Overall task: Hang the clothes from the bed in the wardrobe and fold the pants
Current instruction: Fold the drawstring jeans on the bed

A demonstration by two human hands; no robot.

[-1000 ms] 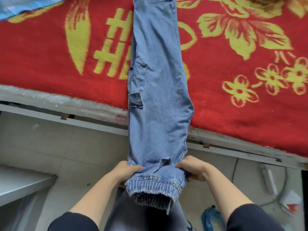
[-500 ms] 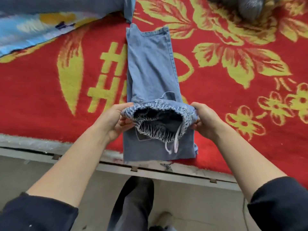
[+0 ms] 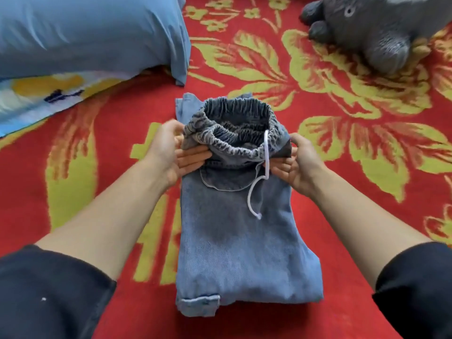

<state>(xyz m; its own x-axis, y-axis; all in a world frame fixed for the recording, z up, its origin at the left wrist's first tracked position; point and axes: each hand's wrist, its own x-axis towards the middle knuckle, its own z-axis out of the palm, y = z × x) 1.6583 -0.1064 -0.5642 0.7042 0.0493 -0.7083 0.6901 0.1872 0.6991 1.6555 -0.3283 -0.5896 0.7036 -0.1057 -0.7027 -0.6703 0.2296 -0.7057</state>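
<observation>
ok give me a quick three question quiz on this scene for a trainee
1. True or false: the jeans hang off the bed's edge.
2. What lies at the far right on the red blanket? A laundry basket, B grey plush toy, C hanger.
3. Which part of the jeans do the left hand and right hand hold in their grip?
Key: 1 false, they lie folded flat on the blanket. 2 B. 3 the gathered elastic end.

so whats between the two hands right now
In the head view, the elastic cuffs of the jeans sit between left hand and right hand, which both grip them; a white drawstring hangs near the right hand.
</observation>
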